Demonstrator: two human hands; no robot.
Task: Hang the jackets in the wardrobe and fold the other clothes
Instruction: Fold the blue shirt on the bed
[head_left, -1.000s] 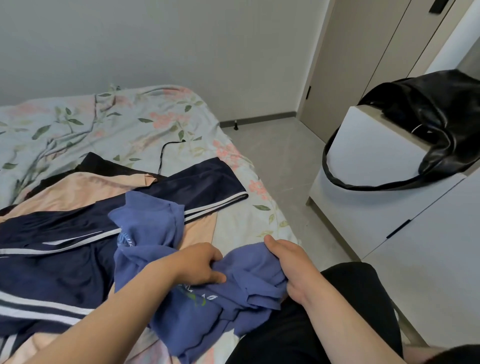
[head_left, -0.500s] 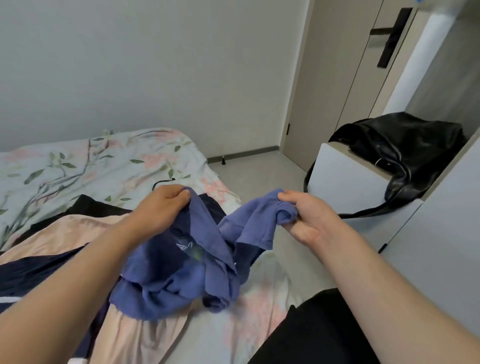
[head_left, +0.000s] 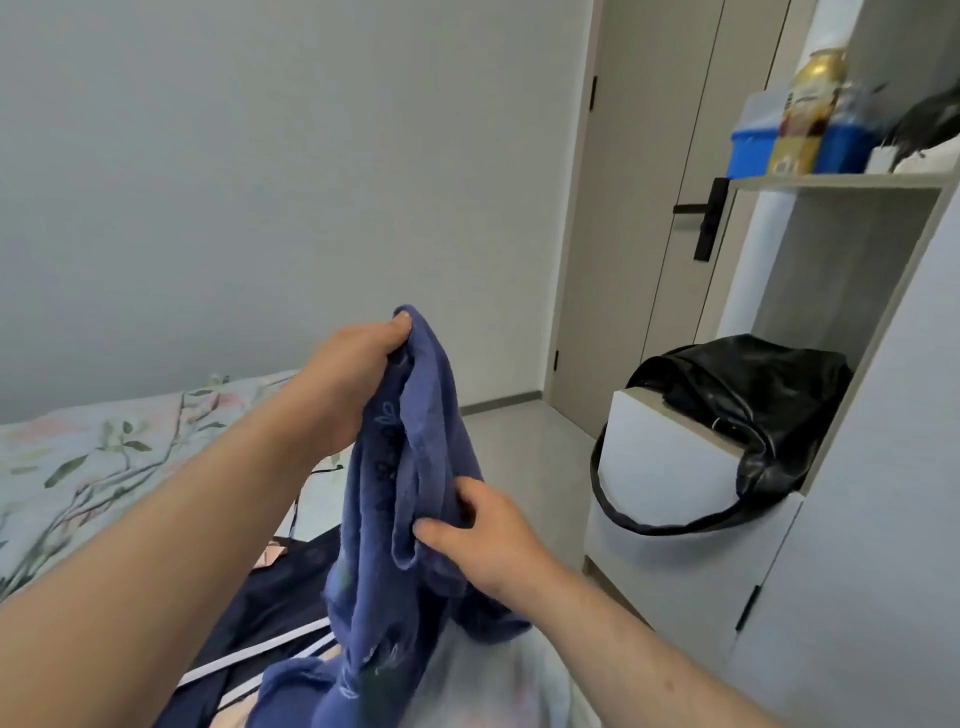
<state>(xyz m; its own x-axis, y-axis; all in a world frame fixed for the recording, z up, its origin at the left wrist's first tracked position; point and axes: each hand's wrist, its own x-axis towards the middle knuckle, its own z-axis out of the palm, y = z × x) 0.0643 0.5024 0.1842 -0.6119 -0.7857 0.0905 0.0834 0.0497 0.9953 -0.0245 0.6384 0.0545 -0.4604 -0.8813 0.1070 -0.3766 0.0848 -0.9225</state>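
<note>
Holding the blue garment (head_left: 410, 519) up above the near corner of the bed (head_left: 104, 457), I have it bunched into a long, twisted hang rather than spread flat. My left hand (head_left: 343, 384) is the higher of my two hands, thumb and fingers pinching the topmost fold of the cloth well above the bed. My right hand (head_left: 483, 540) is lower and nearer to me, its fingers curled into a fold about halfway down the garment and its thumb pressed against the front of the fabric. Faint pale printing shows on the cloth between the two grips. The lower end of the garment trails down to the bed and rumples there, against a navy jacket with white stripes (head_left: 280, 613) that lies flat on the floral bedsheet. A sliver of peach cloth peeks out just beside the jacket's upper edge; I cannot tell what it belongs to. To the right of the bed, across a strip of bare floor, a low white cabinet (head_left: 660, 467) stands with a black bag (head_left: 743, 410) slumped on top, its strap looping down over the cabinet's front. Higher up on that side of the bed, a shelf carries a blue box (head_left: 750, 148) and a gold can (head_left: 810, 109). Beyond the bed's far right corner is a closed door (head_left: 639, 234) with a black handle (head_left: 701, 218).
</note>
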